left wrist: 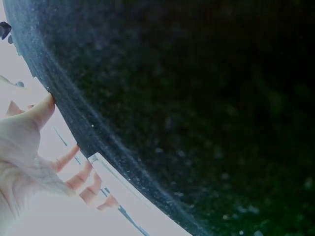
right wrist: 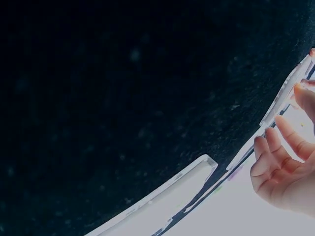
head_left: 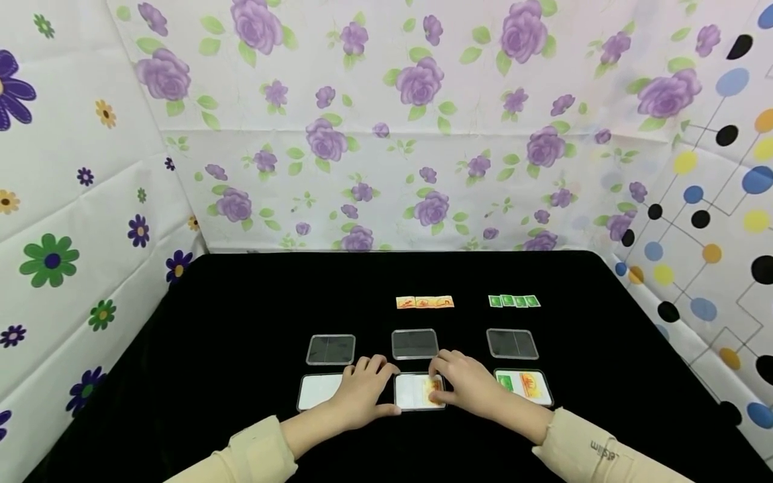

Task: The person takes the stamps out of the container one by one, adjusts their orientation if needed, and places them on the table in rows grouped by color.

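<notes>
At the centre of our clock face, with 12 o'clock pointing away from the person, lies the middle tray [head_left: 410, 394], white inside, on the black tabletop [head_left: 253, 302]. At 9 o'clock we see the left hand [head_left: 364, 396], its thumb and forefinger curled about the tray's near and far corners. At 3 o'clock the right hand [head_left: 468, 384] pinches an orange card [head_left: 435, 385] between thumb and forefinger, within the tray's right half. Both wrist views are overexposed, so we cannot be sure whether the card lies fully flat.

We judge the step in hand to be the seating of this card. The next move calls for squaring it against the tray's right side while the left hand steadies the rim, then releasing it; a premature release could leave it crooked.

We count three trays: the middle one, the left tray [head_left: 314, 392] at 9 o'clock, partly hidden by the left hand, and the right tray [head_left: 516, 385] at 3 o'clock, which bears one green card [head_left: 505, 382] and one orange. Three clear lids lie beyond: the left lid [head_left: 331, 349] at 10, the middle lid [head_left: 415, 343] at 12, and the right lid [head_left: 512, 344] at 2. Farther out, we count three loose orange cards [head_left: 425, 302] in a row at 12 and four loose green cards [head_left: 514, 301] between 1 and 2.
</notes>
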`<state>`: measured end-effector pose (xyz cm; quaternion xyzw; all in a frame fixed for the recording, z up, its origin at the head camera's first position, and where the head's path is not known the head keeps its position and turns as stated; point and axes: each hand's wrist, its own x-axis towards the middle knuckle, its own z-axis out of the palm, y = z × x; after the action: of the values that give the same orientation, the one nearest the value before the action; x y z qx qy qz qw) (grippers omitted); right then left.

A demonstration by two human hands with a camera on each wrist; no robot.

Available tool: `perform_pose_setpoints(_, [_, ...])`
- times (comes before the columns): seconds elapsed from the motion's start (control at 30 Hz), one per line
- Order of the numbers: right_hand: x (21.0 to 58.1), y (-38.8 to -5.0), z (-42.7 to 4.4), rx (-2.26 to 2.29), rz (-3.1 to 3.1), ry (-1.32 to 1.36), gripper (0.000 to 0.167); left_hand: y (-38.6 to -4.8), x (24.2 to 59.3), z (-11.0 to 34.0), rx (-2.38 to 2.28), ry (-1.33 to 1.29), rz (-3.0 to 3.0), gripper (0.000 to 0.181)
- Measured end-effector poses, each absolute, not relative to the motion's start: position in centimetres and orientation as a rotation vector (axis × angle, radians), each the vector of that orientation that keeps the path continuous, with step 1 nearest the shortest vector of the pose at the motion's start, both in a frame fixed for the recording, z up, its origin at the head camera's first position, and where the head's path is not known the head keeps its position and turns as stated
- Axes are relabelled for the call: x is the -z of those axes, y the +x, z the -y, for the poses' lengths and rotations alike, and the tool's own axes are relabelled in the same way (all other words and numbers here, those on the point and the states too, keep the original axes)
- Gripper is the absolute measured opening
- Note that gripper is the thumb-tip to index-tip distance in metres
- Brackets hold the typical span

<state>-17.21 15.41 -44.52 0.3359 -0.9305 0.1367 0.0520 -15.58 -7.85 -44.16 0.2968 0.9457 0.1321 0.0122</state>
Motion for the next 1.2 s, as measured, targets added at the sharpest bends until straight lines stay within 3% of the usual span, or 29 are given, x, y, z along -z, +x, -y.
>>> perform_pose_setpoints(0.47, [44.04,-17.33,-15.55,-0.659,2.964,0.963,0.026,-15.47,43.85,7.81,-0.417,0.931,-2.949,0.06])
perform_pose_setpoints(1.2, [43.76,-17.66,-15.05,-0.896,3.012,1.014,0.034,-15.74,44.09,7.8,-0.418,0.92,-2.94,0.06])
